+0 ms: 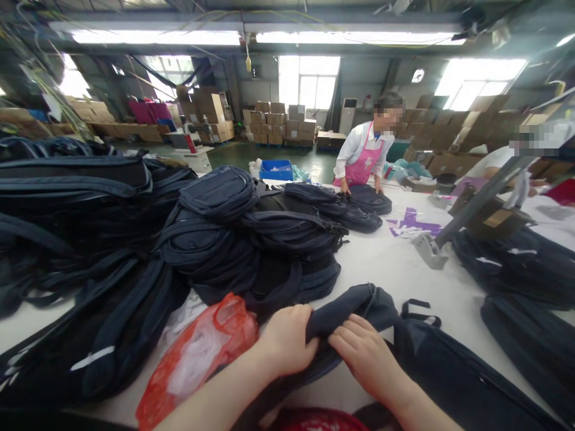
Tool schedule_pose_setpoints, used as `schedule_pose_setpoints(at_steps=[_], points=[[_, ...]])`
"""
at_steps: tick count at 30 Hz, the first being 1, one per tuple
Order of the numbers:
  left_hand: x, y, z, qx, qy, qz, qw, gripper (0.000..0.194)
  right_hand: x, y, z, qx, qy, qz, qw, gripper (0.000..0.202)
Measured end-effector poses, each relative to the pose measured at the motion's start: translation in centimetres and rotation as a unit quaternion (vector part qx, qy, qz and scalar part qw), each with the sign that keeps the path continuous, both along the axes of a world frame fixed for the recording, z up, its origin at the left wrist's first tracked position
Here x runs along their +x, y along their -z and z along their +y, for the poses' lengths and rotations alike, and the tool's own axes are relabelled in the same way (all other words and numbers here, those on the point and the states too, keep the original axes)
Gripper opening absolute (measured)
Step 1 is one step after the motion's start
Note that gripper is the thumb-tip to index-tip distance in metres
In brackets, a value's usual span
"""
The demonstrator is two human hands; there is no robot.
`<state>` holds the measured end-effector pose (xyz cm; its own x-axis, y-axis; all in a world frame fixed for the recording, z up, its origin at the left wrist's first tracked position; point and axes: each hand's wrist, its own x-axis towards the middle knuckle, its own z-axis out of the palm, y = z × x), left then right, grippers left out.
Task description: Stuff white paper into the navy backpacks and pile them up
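Observation:
Both hands are on a dark navy strap or fabric piece (pixel 354 302) at the front centre of the white table. My left hand (pixel 290 335) has its fingers wrapped over its left part. Close beside it, my right hand (pixel 362 344) grips the same fabric with bent fingers. The fabric arches up above the hands and reaches right towards a navy backpack (pixel 462 371) lying flat. A red plastic bag (pixel 202 359) with white material inside lies just left of my left hand.
Piled navy backpacks (pixel 206 239) fill the left and centre. More bags (pixel 516 263) lie right, near a grey pole (pixel 485 200) and a tape dispenser (pixel 429 251). Across the white table (pixel 372 257), a person in a pink apron (pixel 366 158) touches a bag; another person is at far right.

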<state>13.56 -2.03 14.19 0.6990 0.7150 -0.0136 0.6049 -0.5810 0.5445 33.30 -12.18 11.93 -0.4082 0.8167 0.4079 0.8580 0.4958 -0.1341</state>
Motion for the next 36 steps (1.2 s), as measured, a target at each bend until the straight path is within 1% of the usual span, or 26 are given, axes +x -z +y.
schedule_pose_setpoints(at_steps=[2, 4, 6, 7, 9, 12, 14, 16, 18, 19, 20, 22, 24, 27, 30, 32, 34, 35, 36], points=[[0.5, 0.3, 1.0, -0.004, -0.026, -0.019, 0.999, 0.026, -0.1, -1.3, -1.4, 0.014, -0.020, -0.015, 1.000, 0.026], [0.8, 1.2, 2.5, -0.036, -0.084, -0.070, 0.993, 0.023, 0.5, -1.8, -2.6, 0.007, -0.025, -0.026, 0.999, 0.030], [1.0, 2.4, 3.6, -0.083, -0.132, -0.123, 0.980, 0.021, 1.3, -1.6, -3.7, -0.009, -0.010, -0.026, 1.000, 0.032], [1.2, 3.1, 3.8, -0.101, -0.147, -0.142, 0.974, 0.020, 1.7, -1.2, -4.2, -0.017, 0.000, -0.021, 1.000, 0.031], [1.5, 4.1, 3.8, -0.111, -0.162, -0.169, 0.966, 0.020, 2.3, -0.4, -5.0, -0.032, 0.017, -0.007, 0.999, 0.029], [1.8, 4.7, 3.0, -0.099, -0.144, -0.178, 0.968, 0.024, 2.4, 0.2, -5.7, -0.059, 0.047, 0.007, 0.997, 0.025], [2.1, 4.6, 2.4, -0.088, -0.121, -0.166, 0.975, 0.026, 2.2, -0.2, -5.8, -0.096, 0.094, 0.002, 0.991, 0.018], [2.5, 4.3, 1.9, -0.077, -0.100, -0.147, 0.981, 0.028, 1.9, -1.1, -5.3, -0.152, 0.168, -0.033, 0.973, 0.012], [2.9, 4.4, 1.6, -0.066, -0.083, -0.130, 0.986, 0.029, 1.9, -2.1, -4.2, -0.219, 0.221, -0.105, 0.944, 0.019], [2.9, 4.5, 1.6, -0.060, -0.076, -0.124, 0.988, 0.030, 1.9, -2.5, -3.6, -0.249, 0.221, -0.146, 0.932, 0.021], [2.9, 4.8, 1.7, -0.054, -0.075, -0.120, 0.989, 0.031, 2.1, -2.8, -2.9, -0.271, 0.198, -0.182, 0.924, 0.020], [2.4, 5.6, 2.2, -0.050, -0.080, -0.116, 0.989, 0.035, 2.3, -2.9, -1.5, -0.294, 0.124, -0.223, 0.921, 0.019], [1.5, 6.5, 3.1, -0.065, -0.091, -0.117, 0.987, 0.038, 2.3, -2.7, -0.2, -0.307, 0.062, -0.222, 0.923, 0.022], [-0.4, 7.2, 4.6, -0.089, -0.124, -0.129, 0.980, 0.038, 1.3, -2.0, 1.7, -0.331, 0.021, -0.196, 0.923, 0.028], [-2.8, 6.8, 5.4, -0.103, -0.148, -0.156, 0.971, 0.037, -0.4, -1.5, 3.1, -0.323, 0.022, -0.176, 0.930, 0.028], [-5.0, 6.3, 5.7, -0.139, -0.145, -0.197, 0.960, 0.047, -1.9, -1.2, 3.5, -0.308, 0.038, -0.161, 0.937, 0.024], [-8.0, 5.7, 6.0, -0.187, -0.169, -0.264, 0.931, 0.061, -3.5, -1.0, 3.3, -0.300, 0.060, -0.132, 0.943, 0.020], [-9.7, 5.6, 6.2, -0.198, -0.204, -0.304, 0.909, 0.066, -4.2, -0.9, 2.9, -0.298, 0.072, -0.114, 0.945, 0.021], [-11.5, 5.5, 6.4, -0.194, -0.252, -0.339, 0.885, 0.069, -4.7, -0.6, 2.4, -0.300, 0.093, -0.097, 0.945, 0.024]])
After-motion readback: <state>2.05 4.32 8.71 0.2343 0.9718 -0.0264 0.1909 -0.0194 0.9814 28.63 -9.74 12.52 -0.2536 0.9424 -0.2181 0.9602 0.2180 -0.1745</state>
